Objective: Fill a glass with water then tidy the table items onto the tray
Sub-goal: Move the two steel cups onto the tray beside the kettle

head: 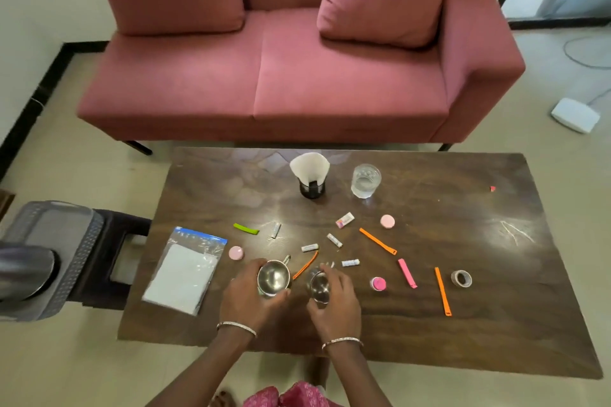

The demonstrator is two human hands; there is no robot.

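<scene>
My left hand (246,296) grips a steel cup with a handle (273,277) near the front of the dark wooden table (463,324). My right hand (335,302) holds a second, smaller steel cup (319,286) tilted beside it. A clear glass with water (365,180) stands at the back. Scattered around are orange strips (377,241), a pink strip (407,273), a green strip (246,228), pink round caps (387,221), small white tubes (309,247) and a tape roll (461,278). A grey tray (66,241) sits on a stool at the left.
A black holder with white paper (310,175) stands beside the glass. A zip bag holding white sheets (185,271) lies at the front left. A dark steel vessel (24,271) rests on the tray. A pink sofa (297,76) stands behind the table.
</scene>
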